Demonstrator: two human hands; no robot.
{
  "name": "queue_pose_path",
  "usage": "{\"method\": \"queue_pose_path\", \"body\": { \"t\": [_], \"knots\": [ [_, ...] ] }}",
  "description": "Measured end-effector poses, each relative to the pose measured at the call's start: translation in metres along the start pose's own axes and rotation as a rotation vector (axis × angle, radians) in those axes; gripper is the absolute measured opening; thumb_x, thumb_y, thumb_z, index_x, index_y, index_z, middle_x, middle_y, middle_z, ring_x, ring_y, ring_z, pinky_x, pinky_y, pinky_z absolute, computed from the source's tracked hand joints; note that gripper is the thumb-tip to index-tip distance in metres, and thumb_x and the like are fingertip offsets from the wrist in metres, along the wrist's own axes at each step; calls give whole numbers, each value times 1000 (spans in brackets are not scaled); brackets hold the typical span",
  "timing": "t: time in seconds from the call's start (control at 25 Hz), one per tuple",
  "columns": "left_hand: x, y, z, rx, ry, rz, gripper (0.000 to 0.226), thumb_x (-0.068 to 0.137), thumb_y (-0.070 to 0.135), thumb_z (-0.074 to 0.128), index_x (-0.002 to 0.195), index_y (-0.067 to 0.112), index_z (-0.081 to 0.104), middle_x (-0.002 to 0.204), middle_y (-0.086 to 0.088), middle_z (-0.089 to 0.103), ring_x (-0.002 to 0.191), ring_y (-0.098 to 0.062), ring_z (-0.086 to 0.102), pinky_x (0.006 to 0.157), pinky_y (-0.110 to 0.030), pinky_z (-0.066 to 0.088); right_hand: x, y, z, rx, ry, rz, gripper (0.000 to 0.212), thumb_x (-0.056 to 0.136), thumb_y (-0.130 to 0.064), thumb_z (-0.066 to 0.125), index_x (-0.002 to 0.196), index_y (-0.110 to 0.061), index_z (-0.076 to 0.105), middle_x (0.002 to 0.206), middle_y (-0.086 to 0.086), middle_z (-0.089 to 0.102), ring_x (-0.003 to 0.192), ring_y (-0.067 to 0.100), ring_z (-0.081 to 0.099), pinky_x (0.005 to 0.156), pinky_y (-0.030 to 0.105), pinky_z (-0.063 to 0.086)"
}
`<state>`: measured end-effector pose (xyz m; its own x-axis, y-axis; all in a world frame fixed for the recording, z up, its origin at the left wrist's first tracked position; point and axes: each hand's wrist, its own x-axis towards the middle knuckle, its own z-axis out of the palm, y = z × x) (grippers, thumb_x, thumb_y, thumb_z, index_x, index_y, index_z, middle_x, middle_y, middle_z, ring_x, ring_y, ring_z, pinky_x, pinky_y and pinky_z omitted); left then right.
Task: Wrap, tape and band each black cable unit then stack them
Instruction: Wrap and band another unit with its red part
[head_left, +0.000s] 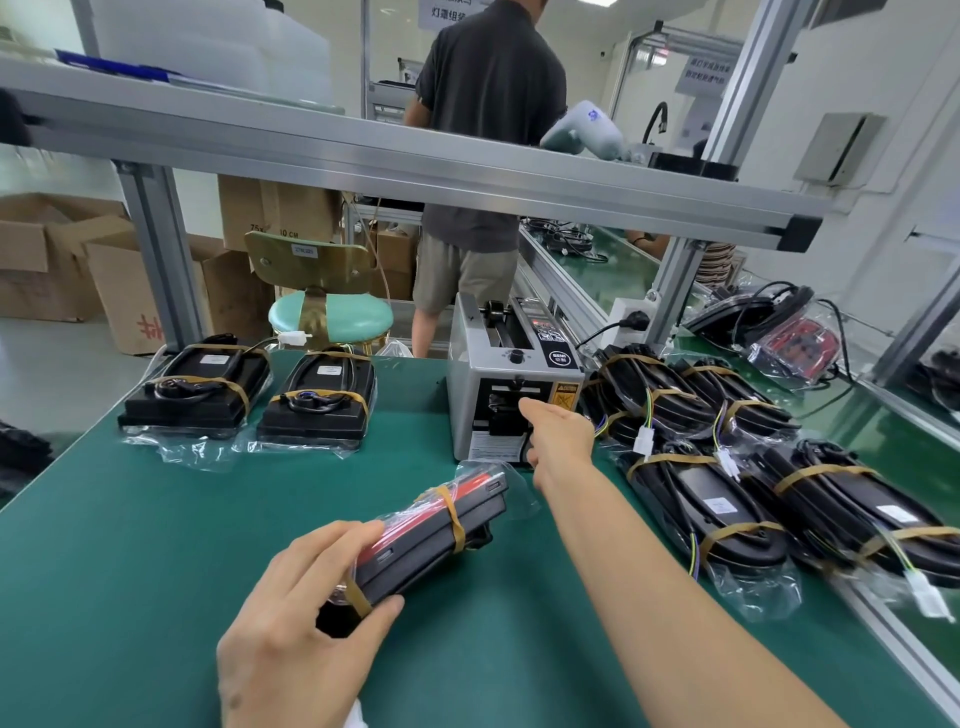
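My left hand (306, 618) grips the near end of a black cable unit (436, 535) with a red face, wrapped in clear plastic and ringed by two tan rubber bands; it lies tilted on the green mat (130, 571). My right hand (558, 434) reaches out to the front slot of the grey tape dispenser (511, 384), fingers at the outlet; whether it holds tape is hidden. Two banded black units (195, 387) (319, 395) lie side by side at the far left. Several banded black units (727, 467) are piled at the right.
An aluminium frame rail (415, 171) crosses overhead. A person in a dark shirt (488, 104) stands beyond the table beside a green stool (332, 312). Cardboard boxes (104, 275) sit on the floor at left. More bagged units (779, 327) lie at the far right.
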<state>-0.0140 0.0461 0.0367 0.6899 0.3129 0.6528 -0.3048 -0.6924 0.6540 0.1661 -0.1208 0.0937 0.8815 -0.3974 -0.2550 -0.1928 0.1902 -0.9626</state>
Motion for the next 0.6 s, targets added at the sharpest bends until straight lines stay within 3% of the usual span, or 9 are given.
{"method": "queue_pose_path", "body": {
  "t": [0.12,0.4,0.6],
  "knots": [
    [1,-1,0,4,-1,-9,49,52,22,76,100,26,74,100,13,65,93,-5,56,89,-11,40,6,-1,0,40,-11,66,6,86,-11,68,84,-13,64,57,-4,41,37,9,22,30,16,23],
    [2,2,-1,-8,5,-16,50,51,21,76,101,26,73,100,13,65,91,-7,56,89,-8,39,6,0,5,13,-14,22,12,84,-11,70,75,-17,65,58,-6,45,46,9,29,34,16,26],
    [2,2,-1,-4,3,-15,50,52,21,75,101,26,73,101,11,66,92,-8,56,89,-12,41,1,-4,-2,38,-134,51,19,89,-14,65,72,-18,55,54,-4,34,45,9,21,37,19,20]
  ]
}}
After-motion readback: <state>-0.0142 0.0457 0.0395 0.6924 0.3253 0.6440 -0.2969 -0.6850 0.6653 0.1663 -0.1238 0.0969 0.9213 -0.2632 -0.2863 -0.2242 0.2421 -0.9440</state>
